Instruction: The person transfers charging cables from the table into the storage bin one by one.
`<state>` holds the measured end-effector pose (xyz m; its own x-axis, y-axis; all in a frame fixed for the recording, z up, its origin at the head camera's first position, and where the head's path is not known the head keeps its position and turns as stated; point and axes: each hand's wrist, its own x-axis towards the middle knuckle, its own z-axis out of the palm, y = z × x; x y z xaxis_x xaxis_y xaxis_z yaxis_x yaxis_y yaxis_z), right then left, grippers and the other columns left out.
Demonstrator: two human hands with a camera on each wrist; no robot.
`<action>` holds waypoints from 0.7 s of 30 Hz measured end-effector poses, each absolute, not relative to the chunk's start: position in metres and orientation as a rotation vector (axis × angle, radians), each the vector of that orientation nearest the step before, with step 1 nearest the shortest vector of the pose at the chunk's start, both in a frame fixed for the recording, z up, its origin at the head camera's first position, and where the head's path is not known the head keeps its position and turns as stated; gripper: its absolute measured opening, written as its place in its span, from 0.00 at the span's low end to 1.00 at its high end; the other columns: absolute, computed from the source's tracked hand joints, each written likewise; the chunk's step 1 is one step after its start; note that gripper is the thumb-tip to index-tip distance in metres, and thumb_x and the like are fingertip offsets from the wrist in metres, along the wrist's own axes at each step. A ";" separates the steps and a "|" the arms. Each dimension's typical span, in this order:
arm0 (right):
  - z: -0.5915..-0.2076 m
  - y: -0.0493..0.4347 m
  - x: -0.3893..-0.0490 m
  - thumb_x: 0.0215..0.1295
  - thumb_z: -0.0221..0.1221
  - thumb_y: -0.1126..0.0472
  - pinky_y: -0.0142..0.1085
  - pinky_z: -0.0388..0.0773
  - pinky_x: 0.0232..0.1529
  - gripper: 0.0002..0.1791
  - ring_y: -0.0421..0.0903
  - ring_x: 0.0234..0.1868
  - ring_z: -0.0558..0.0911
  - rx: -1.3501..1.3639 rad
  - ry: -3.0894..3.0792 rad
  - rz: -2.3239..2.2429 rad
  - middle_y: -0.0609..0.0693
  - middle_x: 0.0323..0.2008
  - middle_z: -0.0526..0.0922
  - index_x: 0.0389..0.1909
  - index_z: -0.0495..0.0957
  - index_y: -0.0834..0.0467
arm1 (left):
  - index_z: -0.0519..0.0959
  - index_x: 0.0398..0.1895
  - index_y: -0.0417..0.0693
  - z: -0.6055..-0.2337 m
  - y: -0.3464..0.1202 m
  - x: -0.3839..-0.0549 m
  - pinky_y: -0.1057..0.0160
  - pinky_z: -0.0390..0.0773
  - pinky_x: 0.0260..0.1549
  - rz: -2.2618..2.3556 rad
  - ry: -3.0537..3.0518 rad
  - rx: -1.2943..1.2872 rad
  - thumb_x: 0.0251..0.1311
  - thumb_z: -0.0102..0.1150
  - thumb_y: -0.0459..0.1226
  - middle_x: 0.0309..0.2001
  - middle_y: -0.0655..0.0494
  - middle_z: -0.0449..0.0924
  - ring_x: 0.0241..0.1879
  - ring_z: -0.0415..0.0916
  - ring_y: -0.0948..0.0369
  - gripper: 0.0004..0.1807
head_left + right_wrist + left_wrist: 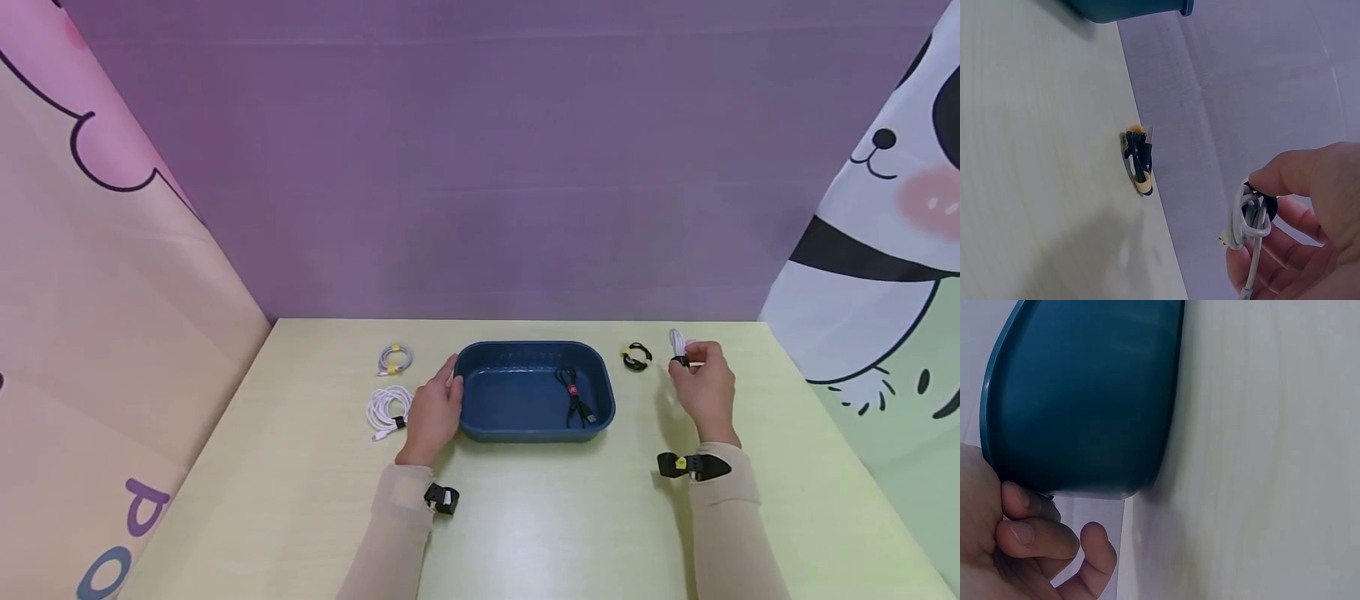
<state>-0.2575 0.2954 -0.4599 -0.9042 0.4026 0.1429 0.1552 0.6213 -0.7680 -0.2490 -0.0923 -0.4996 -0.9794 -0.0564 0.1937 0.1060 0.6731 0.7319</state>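
Observation:
A dark blue plastic basin [517,436] stands on the table, a black cable [573,396] with a red tie inside it. My left hand [435,412] rests against the basin's left end, its fingers [1038,537] loosely bent beside the wall. To the right of the basin, my right hand [707,390] pinches a coiled white cable [1249,215] with a black tie and holds it raised above the table. Between basin and right hand lies a small coiled black cable [637,357] with yellow ties, seen also in the right wrist view.
Left of the basin lie a grey-white coiled cable [395,359] with yellow ties and a larger white coiled cable [387,412] with a black tie. The pale table [540,525] ends at a purple backdrop [480,167]; printed cloths flank both sides.

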 end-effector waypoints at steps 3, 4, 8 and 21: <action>-0.459 0.294 -0.257 0.69 0.58 0.62 0.27 0.71 0.32 0.21 0.49 0.44 0.78 -0.439 -2.551 1.164 0.64 0.53 0.80 0.60 0.70 0.65 | 0.70 0.74 0.47 -0.500 -0.092 -0.249 0.64 0.58 0.15 -1.198 -2.684 -0.045 0.77 0.50 0.39 0.13 0.59 0.63 0.13 0.59 0.63 0.25; -0.459 0.294 -0.257 0.69 0.59 0.63 0.26 0.71 0.31 0.21 0.49 0.44 0.78 -0.433 -2.551 1.166 0.64 0.52 0.80 0.60 0.70 0.65 | 0.70 0.74 0.47 -0.499 -0.092 -0.249 0.64 0.58 0.15 -1.198 -2.680 -0.046 0.77 0.51 0.39 0.13 0.59 0.63 0.13 0.59 0.63 0.25; -0.457 0.292 -0.256 0.69 0.59 0.64 0.24 0.71 0.29 0.21 0.50 0.46 0.79 -0.415 -2.539 1.183 0.64 0.51 0.80 0.59 0.70 0.66 | 0.70 0.74 0.46 -0.499 -0.091 -0.248 0.64 0.58 0.15 -1.194 -2.671 -0.053 0.77 0.51 0.39 0.13 0.59 0.63 0.13 0.59 0.63 0.25; -0.455 0.287 -0.257 0.68 0.59 0.65 0.20 0.70 0.30 0.21 0.55 0.50 0.80 -0.350 -2.506 1.222 0.65 0.54 0.79 0.59 0.69 0.67 | 0.70 0.74 0.47 -0.500 -0.092 -0.249 0.64 0.59 0.15 -1.195 -2.679 -0.040 0.77 0.51 0.39 0.13 0.59 0.63 0.13 0.60 0.63 0.25</action>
